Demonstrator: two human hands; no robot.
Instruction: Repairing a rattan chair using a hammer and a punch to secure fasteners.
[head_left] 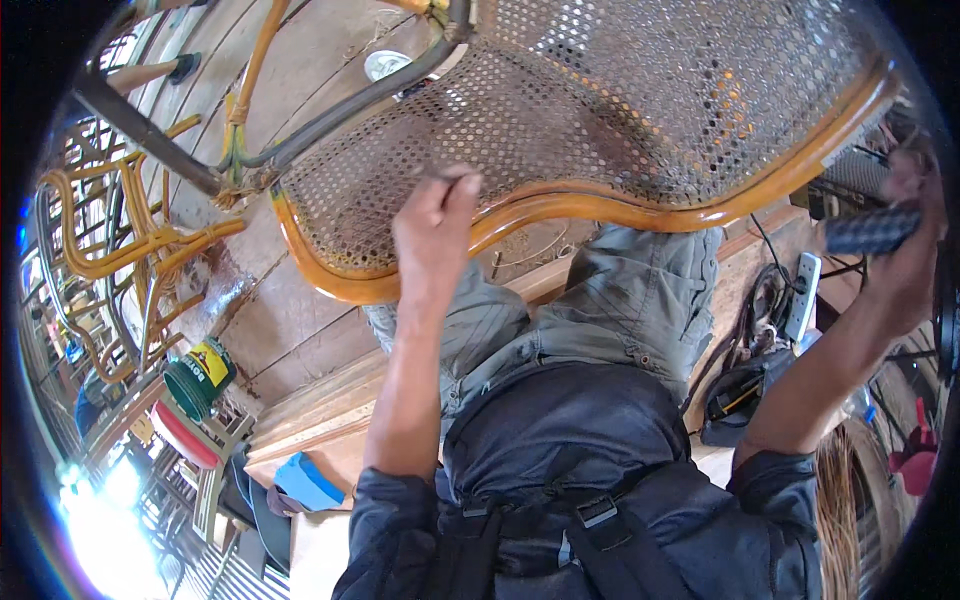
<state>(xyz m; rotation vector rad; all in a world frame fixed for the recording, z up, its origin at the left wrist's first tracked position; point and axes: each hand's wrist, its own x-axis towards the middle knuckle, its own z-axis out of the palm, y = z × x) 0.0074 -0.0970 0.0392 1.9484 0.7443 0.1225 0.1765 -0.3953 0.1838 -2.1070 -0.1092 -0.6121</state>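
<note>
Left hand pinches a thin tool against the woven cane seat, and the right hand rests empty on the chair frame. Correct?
Not quite. In the head view the right hand is off the chair, gripping a dark textured handle. The left hand does pinch a thin tool against the cane seat.

One cane-seated chair (620, 110) lies across the person's lap. Two hands work: the left hand (435, 230) and the right hand (905, 270). One green tin (198, 375), one white power strip (803, 295), one blue cloth (305, 485).

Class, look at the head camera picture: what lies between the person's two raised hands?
In the head view, between the left hand and the right hand runs the curved orange rattan rim of the woven cane seat, with the person's grey-trousered knee below it.
</note>
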